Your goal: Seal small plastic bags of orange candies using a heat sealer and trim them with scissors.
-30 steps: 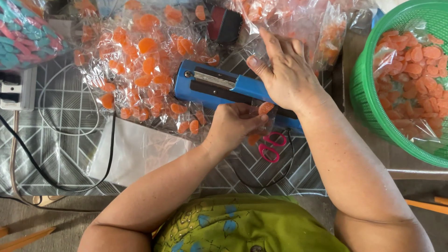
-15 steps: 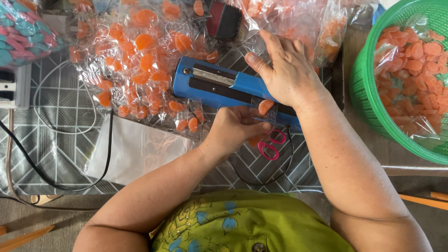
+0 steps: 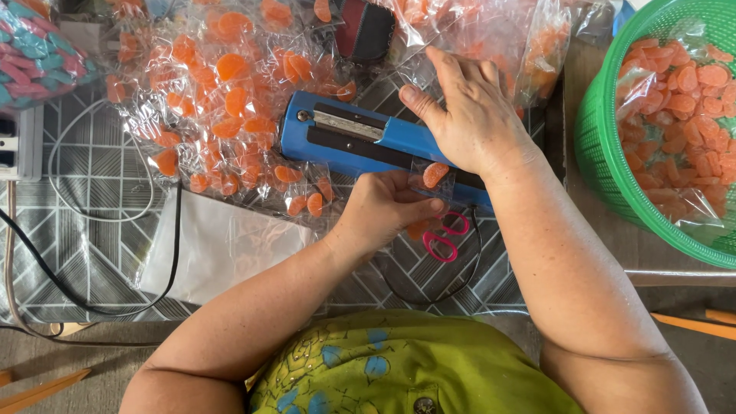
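A small clear packet (image 3: 434,173) holding one orange candy slice lies across the front edge of a blue heat sealer (image 3: 368,142), near the sealer's right end. The left hand (image 3: 387,205) pinches the packet's lower edge between thumb and fingertips, closed on it. The right hand (image 3: 471,115) lies palm down on the sealer's bar just above the packet, fingers spread flat and pointing away from the person, gripping nothing.

Just below the packet, a pair of pink-handled scissors (image 3: 445,236) lies on the desk (image 3: 100,253), which is covered with a grey geometric-patterned sheet. To the left of the sealer and behind it spreads a heap of clear packets filled with orange candy (image 3: 222,100). A flat stack of empty clear bags (image 3: 222,245) rests on the desk below that heap, with a black cable (image 3: 175,230) running past it. At the far right stands a green mesh basket (image 3: 606,153) holding loose orange candy slices.
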